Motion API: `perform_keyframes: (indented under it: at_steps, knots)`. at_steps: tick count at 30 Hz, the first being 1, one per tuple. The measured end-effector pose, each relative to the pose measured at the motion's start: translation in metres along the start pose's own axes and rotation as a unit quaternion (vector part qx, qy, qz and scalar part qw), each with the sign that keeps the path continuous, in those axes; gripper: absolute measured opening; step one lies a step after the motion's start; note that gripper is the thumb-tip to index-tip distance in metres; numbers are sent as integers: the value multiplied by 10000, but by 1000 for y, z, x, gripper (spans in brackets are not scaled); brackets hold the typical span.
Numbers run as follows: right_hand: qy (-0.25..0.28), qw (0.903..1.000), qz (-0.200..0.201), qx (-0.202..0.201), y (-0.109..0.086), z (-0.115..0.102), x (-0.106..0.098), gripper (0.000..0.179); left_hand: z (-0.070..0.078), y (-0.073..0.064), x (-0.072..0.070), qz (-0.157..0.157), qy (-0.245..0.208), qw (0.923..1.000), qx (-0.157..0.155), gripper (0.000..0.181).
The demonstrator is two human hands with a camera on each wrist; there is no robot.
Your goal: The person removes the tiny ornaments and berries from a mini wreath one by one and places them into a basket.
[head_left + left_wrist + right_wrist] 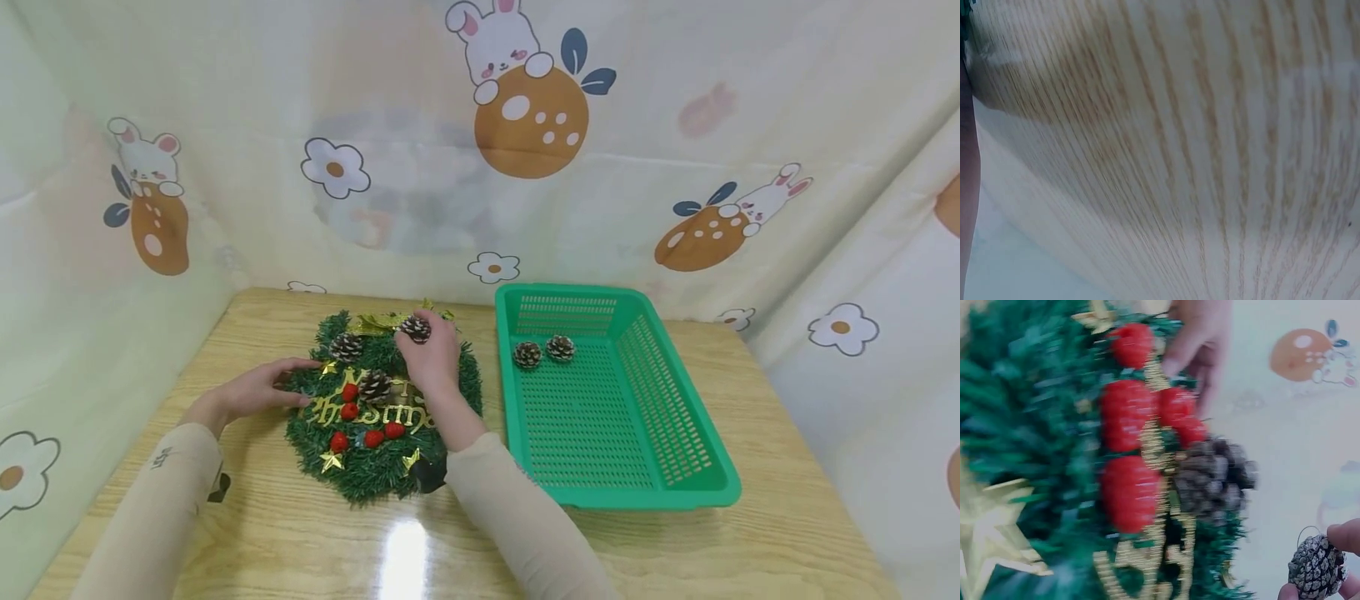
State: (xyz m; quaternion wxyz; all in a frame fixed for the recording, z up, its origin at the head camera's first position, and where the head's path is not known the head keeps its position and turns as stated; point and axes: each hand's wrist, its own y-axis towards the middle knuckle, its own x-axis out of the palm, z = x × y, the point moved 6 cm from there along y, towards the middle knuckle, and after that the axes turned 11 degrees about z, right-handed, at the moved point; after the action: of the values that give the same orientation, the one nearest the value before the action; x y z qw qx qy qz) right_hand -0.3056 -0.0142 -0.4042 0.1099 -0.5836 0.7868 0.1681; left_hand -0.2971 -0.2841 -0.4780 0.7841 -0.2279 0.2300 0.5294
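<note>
My right hand (432, 354) pinches a pinecone (416, 329) between thumb and fingers, over the upper right of a green Christmas wreath (352, 479). In the right wrist view that pinecone (1313, 565) has a thin wire loop. On the wreath are two more pinecones, one at the upper left (347, 347) and one near the middle (375, 386). Gold "Christmas" lettering (330, 412), several red berries (373, 438) and gold stars (332, 461) also decorate it. My left hand (258, 390) rests at the wreath's left edge with fingers extended; the left wrist view shows mostly table.
To the right of the wreath stands a green plastic basket (693, 500) with two pinecones (527, 355) in its far left corner. Gold ribbon (375, 323) lies along the wreath's far edge. A patterned curtain (420, 225) hangs behind the wooden table (757, 467).
</note>
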Motion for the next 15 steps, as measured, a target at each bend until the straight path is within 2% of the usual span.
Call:
perform_keyframes:
  at_steps: [7, 15]
  knots:
    - [397, 9992, 25, 18, 20, -17, -10, 47, 0, 0, 0, 29, -61, 10000, 52, 70]
    - [258, 9994, 243, -17, 44, -36, -37, 47, 1, -1, 0, 35, 4, 10000, 74, 69]
